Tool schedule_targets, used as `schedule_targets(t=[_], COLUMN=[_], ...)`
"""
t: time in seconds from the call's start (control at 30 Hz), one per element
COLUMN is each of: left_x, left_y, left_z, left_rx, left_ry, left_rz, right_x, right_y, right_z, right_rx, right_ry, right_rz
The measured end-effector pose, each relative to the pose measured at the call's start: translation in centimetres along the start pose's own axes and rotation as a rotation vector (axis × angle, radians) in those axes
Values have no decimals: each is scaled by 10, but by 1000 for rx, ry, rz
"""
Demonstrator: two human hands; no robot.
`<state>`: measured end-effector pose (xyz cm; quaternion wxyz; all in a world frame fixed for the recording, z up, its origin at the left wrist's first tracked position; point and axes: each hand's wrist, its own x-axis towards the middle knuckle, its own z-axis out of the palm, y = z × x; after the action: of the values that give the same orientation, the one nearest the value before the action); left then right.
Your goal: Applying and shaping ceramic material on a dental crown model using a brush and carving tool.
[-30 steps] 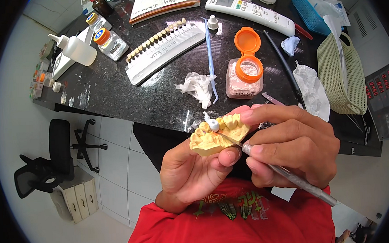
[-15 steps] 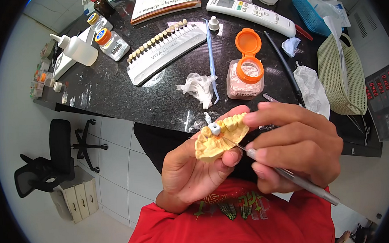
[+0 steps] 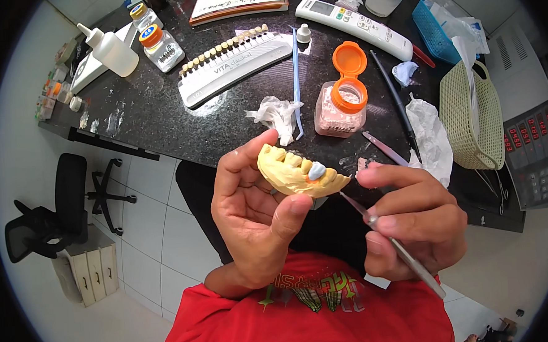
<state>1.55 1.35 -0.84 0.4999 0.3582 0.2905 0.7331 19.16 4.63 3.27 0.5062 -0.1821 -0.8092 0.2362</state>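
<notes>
- A black benchtop (image 3: 153, 121) is provided as the work surface, with a white-tiled floor (image 3: 141, 240) visible below its front edge.
- On the benchtop, a tooth-shade guide (image 3: 238, 71), a crumpled tissue (image 3: 276, 116) and a blue instrument (image 3: 297, 86) are set out beyond the hands. A clear jar (image 3: 339, 115) of pink powder is placed to their right, its orange lid (image 3: 349, 60) raised.
- The yellow dental model (image 3: 286, 175) is held above the person's lap, in front of the bench edge. It is supported by the left hand (image 3: 248, 212): the fingers are closed around its far side and the thumb is set against its lower edge.
- A metal hand instrument (image 3: 409, 260) is gripped by the right hand (image 3: 419, 216) between thumb and fingers, pen-fashion. The index finger is extended toward the model's right end.
- The instrument's tip is positioned just beside the model's right end; whether contact is made cannot be told.
- Done: a pale blue tooth (image 3: 317, 170) is seated in the row, with yellow teeth on either side. An orange mark (image 3: 312, 181) is seen at its base.
- In hand: work on the model is judged to be under way, as both model and instrument are held ready.
- Left: the remaining amount cannot be determined, since the finish of the pale blue tooth is too small to be assessed.
</notes>
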Motion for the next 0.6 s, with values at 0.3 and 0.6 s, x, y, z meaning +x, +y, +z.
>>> schedule_targets(t=[0.3,0.6], left_x=[-8,-10], left_y=[5,7], left_z=[2,1], left_rx=[0,42], left_ry=[-14,-43], left_rz=[98,80], right_x=[10,14], right_y=[-2,-7], right_z=[6,3], right_rx=[-59,-63], right_ry=[-19,-39], right_rz=[-49,-47])
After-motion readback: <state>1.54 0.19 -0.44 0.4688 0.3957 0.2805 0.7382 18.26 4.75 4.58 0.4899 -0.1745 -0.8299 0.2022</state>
